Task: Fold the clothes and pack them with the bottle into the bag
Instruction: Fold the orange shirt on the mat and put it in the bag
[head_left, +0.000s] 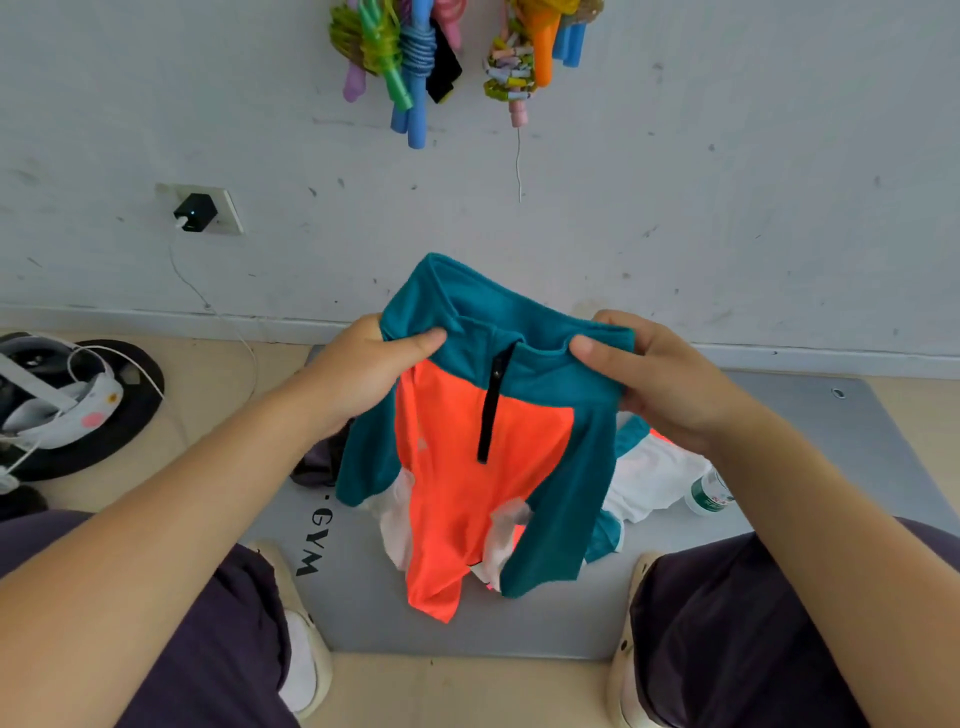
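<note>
A grey mat (810, 467) lies on the floor under both hands, with the letters "GYM" printed near the person's left shoe. Above it hangs a teal and orange shirt (467, 467) with a short black zipper, held up by its shoulders. The left hand (363, 374) grips the left shoulder, the thumb curled over the teal cloth. The right hand (660, 379) grips the other shoulder in the same way, its fingers (592, 348) closed on the collar edge. Below the right hand, a white garment (649, 483) lies crumpled on the mat. Just beside it, to the right, lies a plastic bottle (709, 493) with a green label.
</note>
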